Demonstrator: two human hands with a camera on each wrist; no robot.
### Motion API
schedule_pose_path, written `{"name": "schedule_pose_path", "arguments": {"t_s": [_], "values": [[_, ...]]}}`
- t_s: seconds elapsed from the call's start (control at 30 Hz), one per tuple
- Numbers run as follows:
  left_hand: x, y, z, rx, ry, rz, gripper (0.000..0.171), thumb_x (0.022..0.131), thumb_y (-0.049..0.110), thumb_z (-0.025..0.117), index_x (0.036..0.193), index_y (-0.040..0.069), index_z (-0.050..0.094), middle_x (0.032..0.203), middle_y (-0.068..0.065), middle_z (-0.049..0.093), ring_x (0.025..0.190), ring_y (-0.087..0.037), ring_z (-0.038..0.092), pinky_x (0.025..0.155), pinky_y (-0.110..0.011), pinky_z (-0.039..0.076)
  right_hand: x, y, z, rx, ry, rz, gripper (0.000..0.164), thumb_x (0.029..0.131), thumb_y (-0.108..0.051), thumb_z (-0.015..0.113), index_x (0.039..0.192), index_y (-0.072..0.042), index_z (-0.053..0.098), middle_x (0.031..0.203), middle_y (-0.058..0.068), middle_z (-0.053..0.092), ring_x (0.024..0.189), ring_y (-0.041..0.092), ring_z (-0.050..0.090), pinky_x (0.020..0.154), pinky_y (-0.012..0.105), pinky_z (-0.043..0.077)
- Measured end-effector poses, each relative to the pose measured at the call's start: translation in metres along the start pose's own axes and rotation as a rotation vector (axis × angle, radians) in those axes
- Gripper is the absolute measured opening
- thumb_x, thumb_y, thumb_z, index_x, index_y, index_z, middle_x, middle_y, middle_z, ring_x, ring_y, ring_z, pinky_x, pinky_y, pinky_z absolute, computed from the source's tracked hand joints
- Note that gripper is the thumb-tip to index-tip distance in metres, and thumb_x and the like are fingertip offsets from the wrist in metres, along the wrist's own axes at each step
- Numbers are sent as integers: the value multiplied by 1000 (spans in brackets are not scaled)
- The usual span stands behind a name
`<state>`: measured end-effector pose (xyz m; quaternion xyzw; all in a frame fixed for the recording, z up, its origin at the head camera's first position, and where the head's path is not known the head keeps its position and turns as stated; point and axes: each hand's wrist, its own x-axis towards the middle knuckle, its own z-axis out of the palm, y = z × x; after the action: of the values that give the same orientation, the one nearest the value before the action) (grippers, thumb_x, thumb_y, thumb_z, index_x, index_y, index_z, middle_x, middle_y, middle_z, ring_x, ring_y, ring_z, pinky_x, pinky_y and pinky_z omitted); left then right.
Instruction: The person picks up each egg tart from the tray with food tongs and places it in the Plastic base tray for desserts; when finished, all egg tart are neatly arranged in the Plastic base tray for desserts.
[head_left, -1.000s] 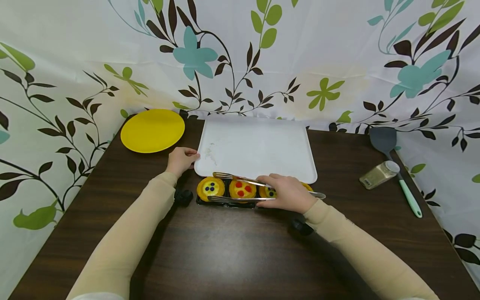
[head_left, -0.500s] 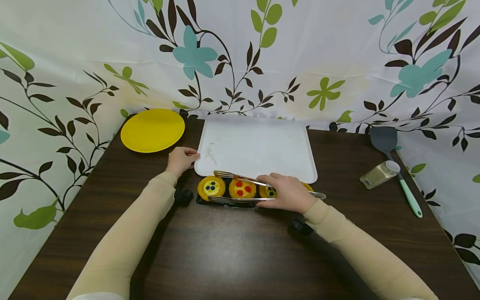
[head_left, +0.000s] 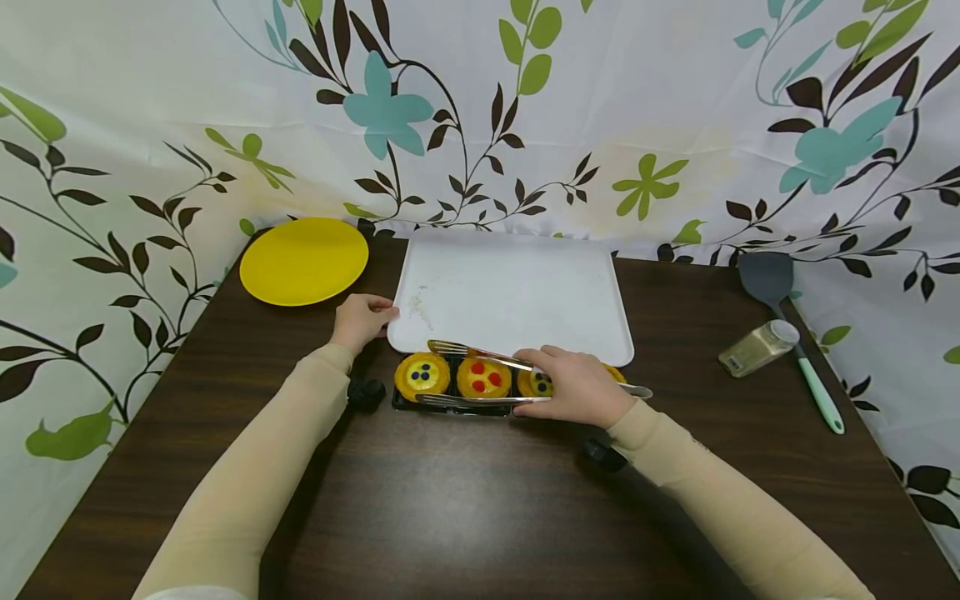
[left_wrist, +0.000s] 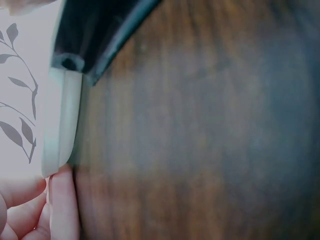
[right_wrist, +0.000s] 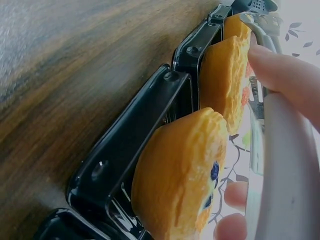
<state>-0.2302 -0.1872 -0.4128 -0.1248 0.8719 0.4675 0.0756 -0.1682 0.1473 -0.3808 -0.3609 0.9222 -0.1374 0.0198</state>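
Note:
My right hand grips metal tongs, whose parted arms reach left over a row of tarts. A black plastic container holds these. The leftmost tart has blue dots on top, the middle tart red ones, and a further blue-dotted tart lies partly under my right hand. Golden crust shows close in the right wrist view. At the left side of the white tray, my left hand pinches the rim between thumb and fingers; the tray's corner shows in the left wrist view.
A yellow plate lies at the back left of the brown table. To the right are a clear shaker jar with a white lid and a grey spatula with a mint handle. Patterned cloth hangs behind.

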Motion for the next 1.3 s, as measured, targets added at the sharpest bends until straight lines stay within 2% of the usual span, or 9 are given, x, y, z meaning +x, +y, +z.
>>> {"name": "schedule_pose_path", "arguments": {"t_s": [0.27,0.43,0.63,0.73,0.9,1.0,1.17,1.3], "values": [[0,0,0,-3,0,-9,35,95,19,58,122,-4,59,112,-22,60,97,-30,63,84,-37,56,-2,0,-4,22,33,10,73,72,-55,76,129,-14,55,105,4,66,81,15,63,68,33,56],[0,1,1,-4,-2,-8,35,95,18,59,122,-3,60,113,-22,60,98,-31,62,84,-37,56,-5,0,-9,72,50,57,73,74,-54,75,130,-13,54,112,5,65,86,17,63,73,36,56],[0,2,0,-2,-18,-23,35,96,19,57,123,-3,58,115,-22,58,100,-30,61,86,-37,55,-9,4,-13,230,76,123,71,76,-48,76,130,-10,53,110,6,64,80,18,56,71,32,51],[0,2,-1,-2,-21,-24,35,96,18,57,124,-3,58,116,-22,58,100,-31,61,86,-37,55,-11,8,-15,316,96,152,69,76,-43,77,131,-9,51,108,9,63,70,17,52,62,29,49],[0,2,-1,-4,-30,-22,36,96,18,56,125,-4,57,118,-22,58,101,-31,61,86,-37,55,-16,19,-21,373,134,225,69,80,-34,76,135,-7,46,88,8,58,58,15,46,56,28,44],[-1,2,0,-9,-29,-22,36,96,18,57,125,-4,57,119,-22,58,102,-31,61,85,-37,55,-22,29,-24,381,153,308,69,82,-32,73,138,-7,42,87,7,56,65,17,49,59,30,44],[1,0,0,-14,-25,-16,37,96,18,57,125,-5,57,119,-23,58,102,-31,61,85,-36,55,-33,51,-26,383,179,450,72,86,-33,68,143,-5,34,106,18,54,79,27,52,61,35,46],[1,0,0,-15,-27,-10,37,96,18,57,125,-5,57,119,-23,58,102,-32,62,85,-36,55,-43,70,-29,363,193,513,77,88,-32,65,145,0,26,117,25,50,91,33,51,73,44,49]]}}
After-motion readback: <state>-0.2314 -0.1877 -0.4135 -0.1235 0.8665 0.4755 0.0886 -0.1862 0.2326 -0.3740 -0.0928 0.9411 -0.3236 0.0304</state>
